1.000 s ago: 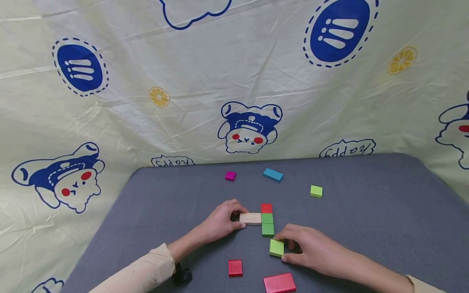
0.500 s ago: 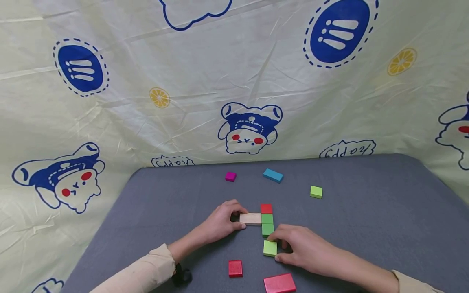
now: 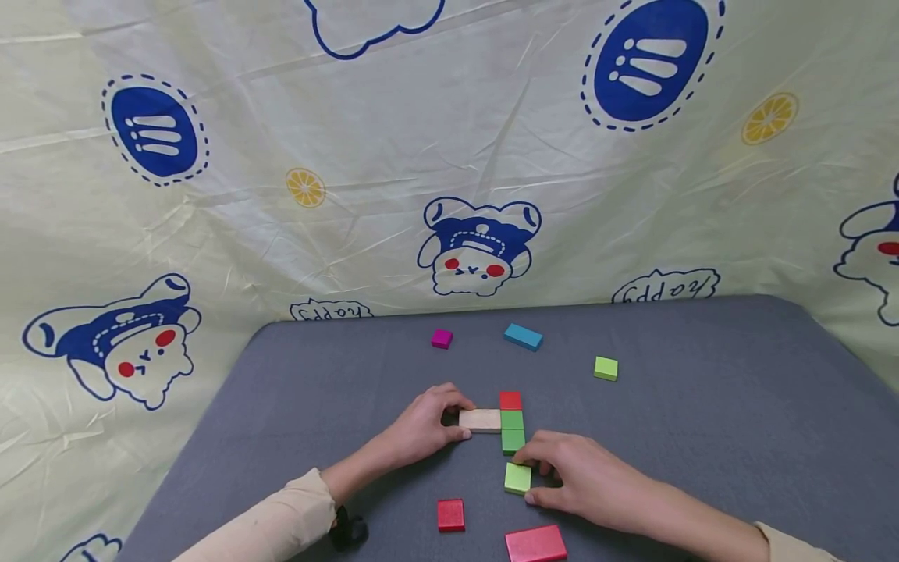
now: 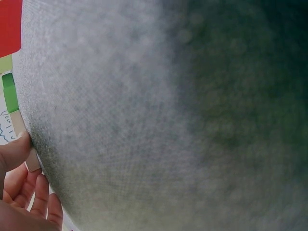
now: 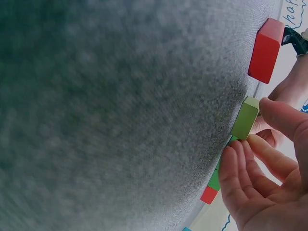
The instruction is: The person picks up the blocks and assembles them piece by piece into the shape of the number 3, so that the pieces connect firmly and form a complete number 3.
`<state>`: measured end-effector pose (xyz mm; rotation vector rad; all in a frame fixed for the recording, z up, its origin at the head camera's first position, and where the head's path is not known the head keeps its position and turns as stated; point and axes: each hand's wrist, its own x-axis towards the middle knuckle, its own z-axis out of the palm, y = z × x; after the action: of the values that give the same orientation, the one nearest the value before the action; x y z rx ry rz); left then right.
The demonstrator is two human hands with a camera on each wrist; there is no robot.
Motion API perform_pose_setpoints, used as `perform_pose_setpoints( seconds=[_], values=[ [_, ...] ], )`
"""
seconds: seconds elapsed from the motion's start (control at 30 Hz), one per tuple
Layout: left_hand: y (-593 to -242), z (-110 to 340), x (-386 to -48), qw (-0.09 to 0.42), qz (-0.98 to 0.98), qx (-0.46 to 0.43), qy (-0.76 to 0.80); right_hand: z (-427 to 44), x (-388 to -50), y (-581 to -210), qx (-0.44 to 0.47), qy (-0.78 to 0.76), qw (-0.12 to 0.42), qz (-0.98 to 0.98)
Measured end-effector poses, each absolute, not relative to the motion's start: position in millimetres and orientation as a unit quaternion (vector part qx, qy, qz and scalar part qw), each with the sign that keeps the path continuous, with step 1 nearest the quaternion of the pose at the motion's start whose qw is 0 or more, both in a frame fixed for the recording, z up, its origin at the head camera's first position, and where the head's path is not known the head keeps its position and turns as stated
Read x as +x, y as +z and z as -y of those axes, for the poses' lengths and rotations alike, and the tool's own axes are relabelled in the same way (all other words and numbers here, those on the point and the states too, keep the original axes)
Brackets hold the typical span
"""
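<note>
My left hand (image 3: pixel 426 421) pinches a plain wooden block (image 3: pixel 481 421) between thumb and fingers at its left end. That block's right end meets a short column: a red block (image 3: pixel 510 400) at the far end, then a green block (image 3: pixel 512 420) and a second green block (image 3: pixel 513 442). Just nearer than the column lies a light green block (image 3: pixel 517 478), a narrow gap away from it. My right hand (image 3: pixel 590 478) pinches this block at its right side; thumb and fingertips also show on it in the right wrist view.
Closer to me lie a small red block (image 3: pixel 451 515) and a larger red block (image 3: pixel 536 543). Toward the back are a magenta block (image 3: pixel 442 339), a blue block (image 3: pixel 523 336) and another light green block (image 3: pixel 606 368). A printed curtain (image 3: pixel 379 156) hangs behind the grey table (image 3: pixel 337 359).
My right hand has moved left with the light green block, bringing it below the green column, then shifted it very slightly nearer to me. The left hand and wooden block have stayed put.
</note>
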<state>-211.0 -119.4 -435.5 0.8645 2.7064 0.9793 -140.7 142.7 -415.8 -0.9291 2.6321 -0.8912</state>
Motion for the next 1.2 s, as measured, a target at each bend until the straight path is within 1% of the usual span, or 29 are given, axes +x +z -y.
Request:
perform_pose_setpoints(
  seconds=[0.37,0.7,1.03,1.2],
  values=[
    [-435.5,119.5,-210.5,0.073,-0.899,0.282,0.328,-141.2,-141.4,-414.2,-0.309,-0.311,0.096,-0.894],
    [-435.0,119.4,-210.3,0.072,-0.898,0.285,0.329,-138.1,-145.3,-415.0,-0.301,-0.302,0.076,-0.901],
    [-435.9,119.7,-209.8,0.075,-0.897,0.285,0.331,-136.5,-148.2,-415.0,-0.300,-0.310,0.086,-0.898],
    [-435.0,119.1,-209.6,0.074,-0.898,0.283,0.330,-136.3,-149.1,-414.8,-0.300,-0.307,0.080,-0.900]
  ],
)
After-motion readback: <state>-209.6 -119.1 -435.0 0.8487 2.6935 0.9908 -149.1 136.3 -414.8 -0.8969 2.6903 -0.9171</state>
